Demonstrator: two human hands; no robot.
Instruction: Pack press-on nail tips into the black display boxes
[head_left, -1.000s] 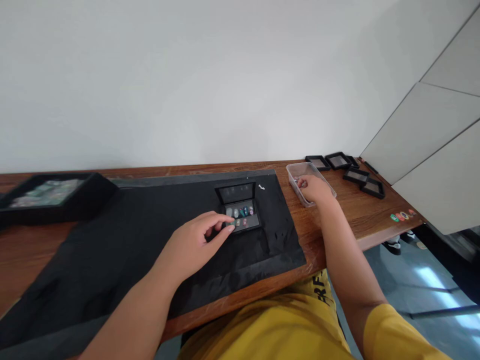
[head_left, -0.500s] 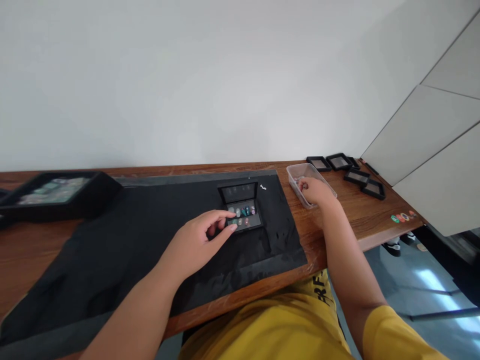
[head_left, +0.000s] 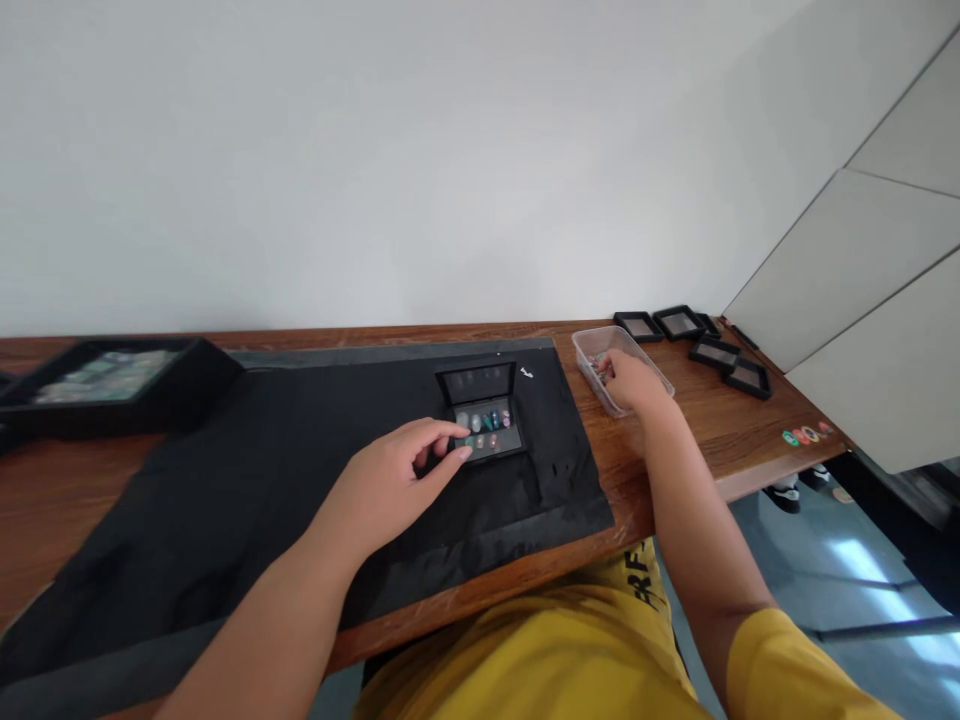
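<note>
A small black case (head_left: 513, 437) stands open on the black mat, its lid tilted up at the back. Inside it, two rows of glossy oval pieces that look like press-on nails (head_left: 477, 424) show in white, green, blue and pink. My left hand (head_left: 397, 475) holds the case's left edge with thumb and index finger, the other fingers curled under. To the right, my right hand (head_left: 630, 380) reaches into a clear plastic tub (head_left: 585, 345) of similar small pieces. Its fingers are bent together among them; what they pinch, if anything, is hidden.
Several black frame-like cases (head_left: 679, 322) lie behind and right of the tub. A larger black box (head_left: 214, 380) with pale pieces sits at the left. White scraps (head_left: 527, 373) lie on the mat (head_left: 300, 430). Round stickers (head_left: 806, 435) mark the table's right end.
My right fingers have shifted slightly among the pieces in the tub. My left hand stays at the case, almost unmoved. The view has tilted a little.
</note>
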